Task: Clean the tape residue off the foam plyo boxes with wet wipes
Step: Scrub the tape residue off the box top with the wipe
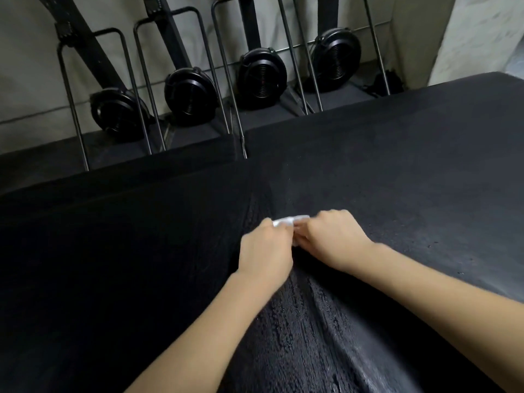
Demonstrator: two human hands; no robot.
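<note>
A small crumpled white wet wipe (289,221) lies at the seam between two black foam plyo boxes (397,171), pinched from both sides — the left hand (265,252) curls its fingers round the wipe's left end and the right hand (330,239) curls round its right end, the two hands almost touching. Nearer the camera the seam is lined with rough, ridged black tape residue (300,321). Beyond the boxes, black round fan-wheel machines (261,78) in thin metal frames stand along a pale wall (28,52) — well apart from the hands.
</note>
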